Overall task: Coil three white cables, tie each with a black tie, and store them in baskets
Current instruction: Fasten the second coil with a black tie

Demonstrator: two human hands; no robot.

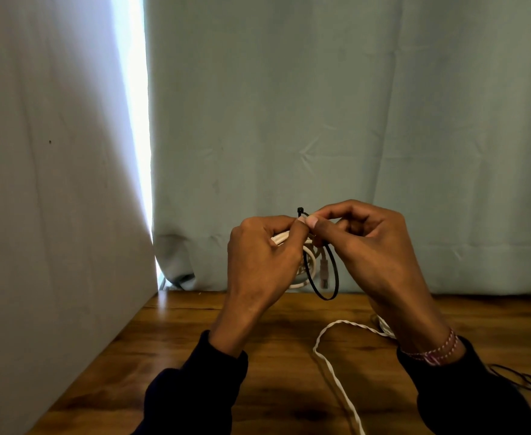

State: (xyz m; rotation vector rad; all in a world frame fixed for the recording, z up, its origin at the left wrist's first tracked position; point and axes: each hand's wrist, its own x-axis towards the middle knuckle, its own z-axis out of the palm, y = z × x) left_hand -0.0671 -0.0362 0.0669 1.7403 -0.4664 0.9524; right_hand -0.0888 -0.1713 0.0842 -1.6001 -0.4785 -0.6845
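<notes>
My left hand (258, 262) grips a coiled white cable (308, 265) held up above the wooden table (195, 356). A clear plug (324, 274) dangles from the coil. A black tie (324, 277) loops loosely around the coil, its head sticking up at the fingertips. My right hand (371, 246) pinches the tie near its head, thumb against the left thumb. A second white cable (336, 372) lies loose on the table, running under my right wrist toward the near edge. No basket is in view.
More black ties (515, 376) lie on the table at the right, beside my right sleeve. A grey curtain (320, 120) hangs just behind the table, and a pale cloth panel (54, 183) closes off the left side.
</notes>
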